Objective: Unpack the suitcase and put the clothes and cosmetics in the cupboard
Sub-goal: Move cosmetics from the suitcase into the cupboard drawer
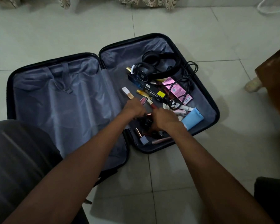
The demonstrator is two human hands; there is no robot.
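Note:
A black suitcase lies open on the tiled floor. Its left half holds only grey lining. The right half holds loose cosmetics: lipstick tubes, pink packets, a blue tube, a black box with a yellow label. Black headphones and a black cable lie at the back. My left hand and my right hand are both curled around small dark cosmetic items in the near part of that half; which items exactly is hidden under the fingers.
A wooden furniture piece with a pale foot stands at the right. Curtain hems hang at the far edge. My knee in dark cloth is at the lower left. A white cord lies top right.

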